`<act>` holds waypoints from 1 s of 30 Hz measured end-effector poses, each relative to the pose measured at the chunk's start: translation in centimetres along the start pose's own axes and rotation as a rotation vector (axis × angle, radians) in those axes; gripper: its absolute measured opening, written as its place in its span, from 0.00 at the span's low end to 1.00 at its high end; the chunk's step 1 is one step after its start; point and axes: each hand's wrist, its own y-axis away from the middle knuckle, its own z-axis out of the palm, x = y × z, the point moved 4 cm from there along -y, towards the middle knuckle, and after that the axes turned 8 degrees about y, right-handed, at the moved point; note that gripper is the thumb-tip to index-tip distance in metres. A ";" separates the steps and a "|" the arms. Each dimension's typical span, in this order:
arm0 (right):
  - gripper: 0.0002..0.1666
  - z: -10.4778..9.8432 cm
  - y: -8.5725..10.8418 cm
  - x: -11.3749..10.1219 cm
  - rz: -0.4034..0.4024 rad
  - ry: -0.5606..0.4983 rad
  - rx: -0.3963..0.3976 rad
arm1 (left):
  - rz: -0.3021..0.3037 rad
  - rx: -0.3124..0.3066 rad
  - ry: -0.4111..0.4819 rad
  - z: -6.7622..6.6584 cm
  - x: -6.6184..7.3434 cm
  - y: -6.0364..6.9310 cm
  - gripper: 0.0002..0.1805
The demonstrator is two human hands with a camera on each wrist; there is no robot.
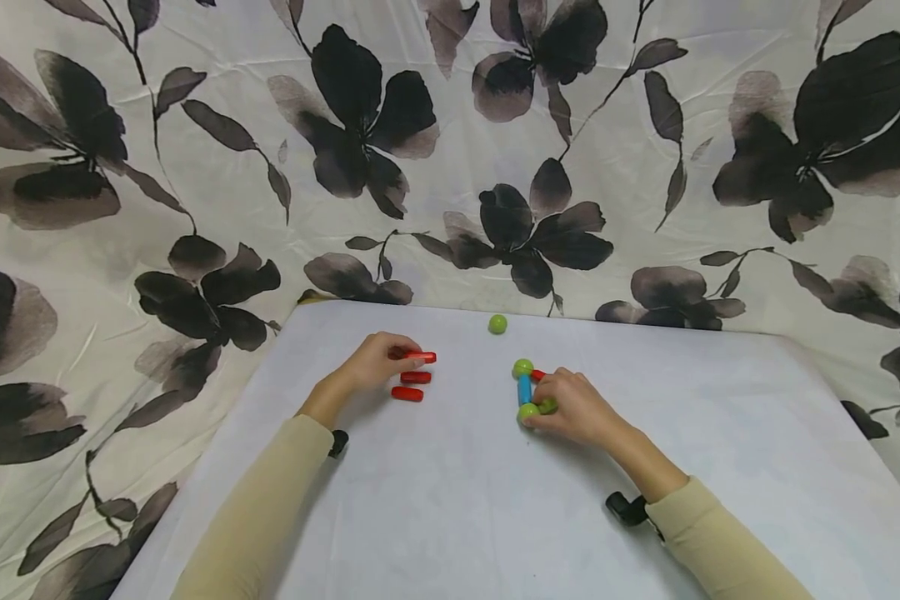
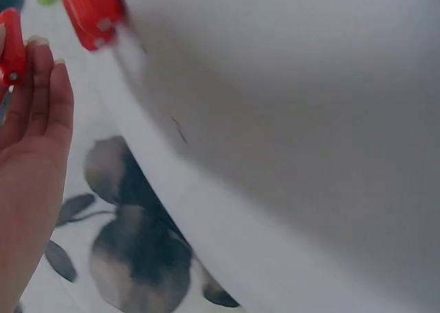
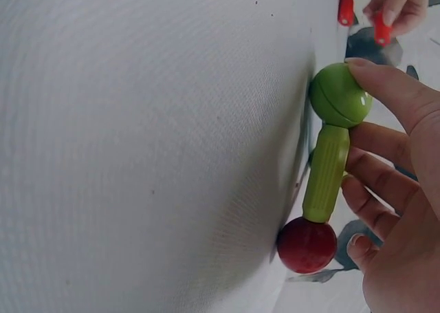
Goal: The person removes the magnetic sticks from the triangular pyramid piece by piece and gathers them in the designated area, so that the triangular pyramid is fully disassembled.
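Observation:
My left hand (image 1: 378,360) pinches a red stick (image 1: 424,357) between thumb and fingers, a little above the table. Below it two more red sticks (image 1: 416,377) lie side by side. Over to the right, my right hand (image 1: 576,406) holds a joined ball-and-stick toy build by its near green ball (image 1: 528,413). A blue stick (image 1: 524,389) links that ball to another green ball (image 1: 522,367), from which a red stick (image 1: 538,375) runs under my fingers. In the right wrist view, a yellow-green stick (image 3: 326,174) joins the held ball to a dark red ball (image 3: 307,245).
A loose green ball (image 1: 498,324) sits near the back edge of the white-covered table (image 1: 435,500). Behind the table hangs a cloth (image 1: 435,167) with dark flowers. Black wrist straps (image 1: 627,508) show at the sleeves.

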 end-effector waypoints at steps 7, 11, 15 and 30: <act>0.12 0.4 0.0 0.0 -0.010 0.007 0.001 | -0.023 -0.011 -0.066 -0.9 -1.8 -0.9 0.13; 0.11 0.4 0.0 0.1 -0.013 0.005 0.004 | -0.023 -0.027 -0.093 -0.9 -2.2 -1.4 0.12; 0.11 0.3 0.0 0.0 -0.023 -0.010 0.004 | -0.043 -0.056 -0.090 -0.8 -2.5 -1.8 0.13; 0.11 -0.2 0.0 -0.2 -0.020 -0.007 0.007 | -0.094 -0.093 -0.075 -0.3 -2.8 -2.5 0.15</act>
